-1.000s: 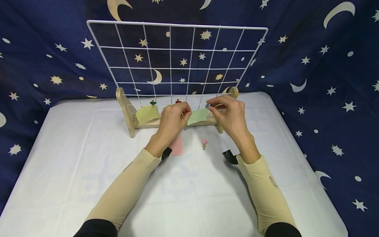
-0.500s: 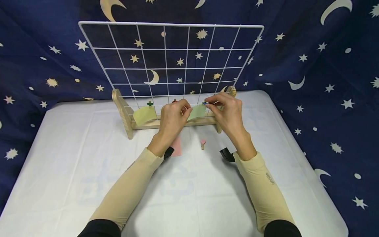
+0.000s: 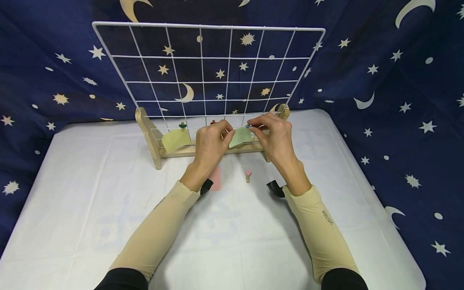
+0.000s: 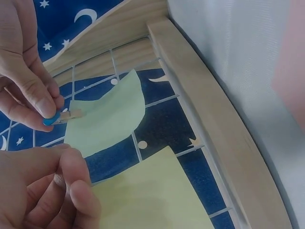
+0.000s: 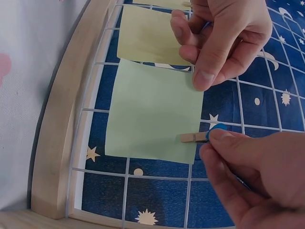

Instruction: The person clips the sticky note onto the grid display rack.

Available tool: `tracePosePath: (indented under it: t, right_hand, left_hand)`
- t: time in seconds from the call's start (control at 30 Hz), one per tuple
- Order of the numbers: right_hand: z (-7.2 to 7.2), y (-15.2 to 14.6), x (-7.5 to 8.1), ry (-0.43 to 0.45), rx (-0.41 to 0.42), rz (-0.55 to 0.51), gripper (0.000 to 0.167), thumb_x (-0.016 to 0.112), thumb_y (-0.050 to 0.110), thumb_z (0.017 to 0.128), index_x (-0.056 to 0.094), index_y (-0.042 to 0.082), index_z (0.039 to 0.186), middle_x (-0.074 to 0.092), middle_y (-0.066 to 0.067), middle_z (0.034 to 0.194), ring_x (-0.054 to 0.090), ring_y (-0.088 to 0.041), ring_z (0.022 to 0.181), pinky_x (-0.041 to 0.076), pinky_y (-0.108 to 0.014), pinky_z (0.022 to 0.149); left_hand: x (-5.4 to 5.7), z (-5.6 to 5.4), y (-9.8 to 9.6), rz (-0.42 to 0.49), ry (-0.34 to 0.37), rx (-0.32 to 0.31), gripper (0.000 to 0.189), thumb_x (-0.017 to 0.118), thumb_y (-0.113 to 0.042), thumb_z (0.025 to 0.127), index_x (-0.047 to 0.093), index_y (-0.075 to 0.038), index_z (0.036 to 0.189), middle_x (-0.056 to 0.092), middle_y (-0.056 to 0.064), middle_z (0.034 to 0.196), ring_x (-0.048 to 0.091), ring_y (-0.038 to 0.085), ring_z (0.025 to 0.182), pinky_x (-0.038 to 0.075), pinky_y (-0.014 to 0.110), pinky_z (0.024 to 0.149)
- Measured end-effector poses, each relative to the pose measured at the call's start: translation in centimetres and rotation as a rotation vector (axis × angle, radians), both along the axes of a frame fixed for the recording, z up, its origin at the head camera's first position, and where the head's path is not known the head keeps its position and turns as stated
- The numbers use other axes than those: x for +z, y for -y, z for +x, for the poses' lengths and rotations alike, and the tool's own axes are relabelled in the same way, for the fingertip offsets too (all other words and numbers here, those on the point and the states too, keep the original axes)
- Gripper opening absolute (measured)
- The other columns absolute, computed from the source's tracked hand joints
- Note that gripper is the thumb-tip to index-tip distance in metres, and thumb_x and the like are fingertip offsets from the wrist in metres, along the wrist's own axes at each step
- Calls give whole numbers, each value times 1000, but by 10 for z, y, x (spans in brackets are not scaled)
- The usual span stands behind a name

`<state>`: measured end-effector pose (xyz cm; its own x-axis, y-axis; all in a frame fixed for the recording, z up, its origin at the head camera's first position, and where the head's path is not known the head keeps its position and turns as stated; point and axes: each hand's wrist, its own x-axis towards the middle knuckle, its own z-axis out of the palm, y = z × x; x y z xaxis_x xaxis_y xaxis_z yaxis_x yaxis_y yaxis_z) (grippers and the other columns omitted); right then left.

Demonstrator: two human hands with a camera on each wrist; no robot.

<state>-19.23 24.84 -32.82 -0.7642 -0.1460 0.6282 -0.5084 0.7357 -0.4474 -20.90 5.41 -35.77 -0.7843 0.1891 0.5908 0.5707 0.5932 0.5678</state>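
Note:
My left hand pinches the upper corner of a pale green sticky note against the white wire grid. At the note's other upper corner, my right hand grips a small wooden clothespin by its blue-topped end. The clothespin's tip lies over the note's edge in both wrist views. Beside the green note hangs a yellow note, mostly hidden by my left hand in the head view. Further left, another yellow note hangs from a green-topped clothespin.
A wooden stand bears the grid. A red-topped clothespin shows above my left hand. On the white table lie a pink note, partly covered by my left wrist, and a pink heart clothespin. A starry curtain hangs behind.
My right hand has brought the blue-topped clothespin slightly left onto the green note's corner, and that corner sits higher. My left hand keeps its pinch. The head view has shifted a little.

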Motion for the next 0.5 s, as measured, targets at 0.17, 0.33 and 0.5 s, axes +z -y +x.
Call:
tracePosePath:
  t: [0.17, 0.33, 0.5]
  right_hand:
    - [0, -1, 0, 13, 1, 5, 14, 82, 0, 89, 81, 2, 103, 79, -12, 97, 77, -27, 85, 63, -37, 75]
    - [3, -3, -2, 33, 1, 0, 16, 80, 1, 91, 81, 4, 107, 80, -11, 100, 78, -25, 88, 64, -37, 76]
    - [5, -5, -4, 46, 27, -22, 20, 78, -2, 93, 80, 4, 111, 80, -11, 103, 78, -25, 90, 64, -39, 76]
  left_hand:
    - [-1, -1, 0, 44, -33, 5, 8, 80, -10, 93, 76, -6, 88, 75, 7, 72, 65, 20, 57, 51, 37, 57]
    - [-5, -2, -1, 118, -68, 1, 6, 79, -7, 93, 76, -4, 90, 73, 7, 70, 61, 19, 54, 49, 33, 54]
    - [-8, -2, 0, 142, -85, 8, 6, 79, -6, 93, 76, -4, 89, 72, 7, 69, 59, 18, 54, 47, 30, 53]
